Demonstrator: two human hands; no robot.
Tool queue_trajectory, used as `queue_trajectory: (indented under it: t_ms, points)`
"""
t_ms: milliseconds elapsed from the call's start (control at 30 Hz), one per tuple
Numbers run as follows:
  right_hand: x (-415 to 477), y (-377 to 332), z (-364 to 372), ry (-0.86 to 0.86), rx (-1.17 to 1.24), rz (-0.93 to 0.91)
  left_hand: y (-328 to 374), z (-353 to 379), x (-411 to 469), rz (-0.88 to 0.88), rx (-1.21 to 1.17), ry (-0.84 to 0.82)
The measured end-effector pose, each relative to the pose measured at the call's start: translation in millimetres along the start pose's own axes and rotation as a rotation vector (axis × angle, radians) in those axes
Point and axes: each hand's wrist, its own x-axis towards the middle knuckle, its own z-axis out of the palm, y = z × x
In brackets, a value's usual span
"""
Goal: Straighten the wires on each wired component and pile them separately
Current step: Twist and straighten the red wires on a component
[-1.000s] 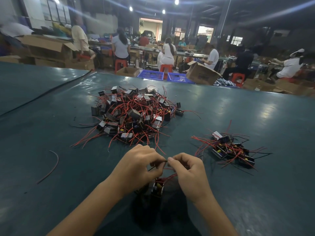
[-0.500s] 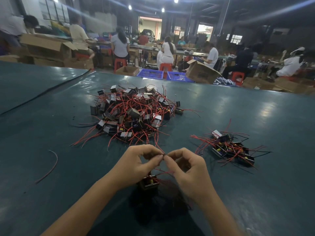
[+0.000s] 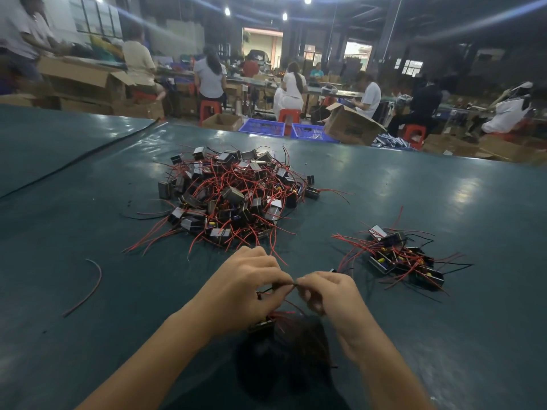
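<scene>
Head view, one entry per item.

1. Table (image 3: 461,344): we note a dark green cover, with everything below lying on it.
2. Left hand (image 3: 245,288): fingers curled, thumb and forefinger pinching a thin wire (image 3: 284,287).
3. Right hand (image 3: 328,297): fingers curled, pinching the same wire, with its fingertips nearly touching those of the left hand.
4. Component (image 3: 264,324): a small dark block just below the left hand at the near middle of the table, mostly hidden. Red leads run up from it towards the fingers.
5. Large pile (image 3: 233,193): we count many small blocks with tangled red wires, beyond the hands.
6. Small pile (image 3: 402,258): a few blocks with red and black wires, to the right of the hands and apart from the large pile.
7. Loose red wire (image 3: 88,288): it lies curved and alone to the left.
8. Background: blue baskets (image 3: 262,127), a cardboard box (image 3: 349,125), and people seated on red stools.
</scene>
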Motion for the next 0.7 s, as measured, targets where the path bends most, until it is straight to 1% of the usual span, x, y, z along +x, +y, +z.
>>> queue_trajectory:
  t_ms: [33, 67, 100, 133, 167, 267, 300, 367, 433, 600, 700]
  points:
    - [0.0, -0.5, -0.9, -0.024, 0.053, 0.086, 0.8, 0.7, 0.7, 0.045, 0.05, 0.016]
    - [-0.2, -0.5, -1.5, -0.038, 0.098, 0.133, 1.5, 1.4, 0.8, 0.074, 0.074, 0.029]
    - [-0.2, -0.2, -1.5, -0.037, 0.127, 0.132, 2.1, 2.2, 0.6, 0.077, 0.073, 0.039]
    - [-0.2, 1.0, -1.0, -0.019, 0.127, 0.072, 2.0, 2.9, 0.2, 0.054, 0.048, 0.049]
    - [-0.6, 3.0, 0.0, 0.017, 0.093, -0.033, 1.4, 3.1, -0.5, 0.01, 0.003, 0.061]
    - [-2.3, 7.2, 1.5, 0.148, -0.183, -0.427, -3.2, 1.5, -2.8, -0.135, -0.168, 0.082]
    - [-1.9, 8.7, 0.8, 0.161, -0.258, -0.525, -4.0, 0.8, -2.7, -0.163, -0.209, 0.083]
    - [-0.8, 10.7, -2.4, 0.153, -0.374, -0.663, -4.2, 0.2, -1.7, -0.198, -0.263, 0.087]
    - [-0.7, 11.1, -4.1, 0.128, -0.445, -0.73, -4.1, 0.1, -1.1, -0.226, -0.301, 0.087]
    - [-1.4, 13.3, -5.6, 0.164, -0.564, -0.846, -6.0, -3.4, -1.8, -0.306, -0.405, 0.032]
    - [-1.0, 12.8, -6.2, 0.126, -0.598, -0.86, -5.3, -4.9, -1.7, -0.301, -0.411, 0.004]
